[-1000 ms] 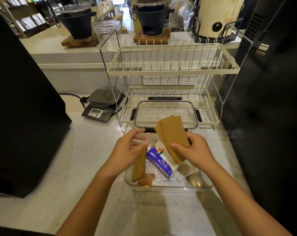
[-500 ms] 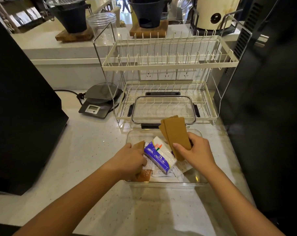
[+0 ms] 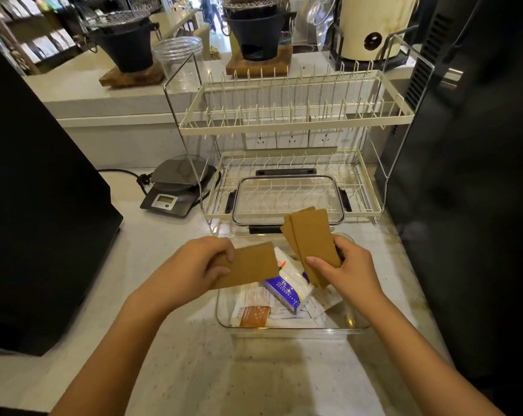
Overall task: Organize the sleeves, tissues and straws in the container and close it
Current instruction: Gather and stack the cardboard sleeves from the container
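Note:
A clear plastic container [image 3: 293,331] stands open on the counter in front of me. Inside lie a white and blue tissue pack [image 3: 288,282], white paper-wrapped straws [image 3: 287,318] and an orange-printed packet [image 3: 254,316]. My left hand [image 3: 194,267] grips one brown cardboard sleeve [image 3: 251,264], held flat above the container's left side. My right hand [image 3: 351,268] holds a small stack of brown sleeves [image 3: 309,238] upright over the container's right side. The clear lid [image 3: 287,199] with black clips lies on the lower shelf of the dish rack behind.
A cream two-tier wire dish rack [image 3: 296,121] stands just behind the container. A digital scale [image 3: 176,187] sits to the left of the rack. A black appliance [image 3: 38,205] fills the left side, another dark machine [image 3: 470,175] the right.
My left hand had reached down into the container's left side and has now lifted a brown sleeve out and up. The right hand keeps its stack nearly still.

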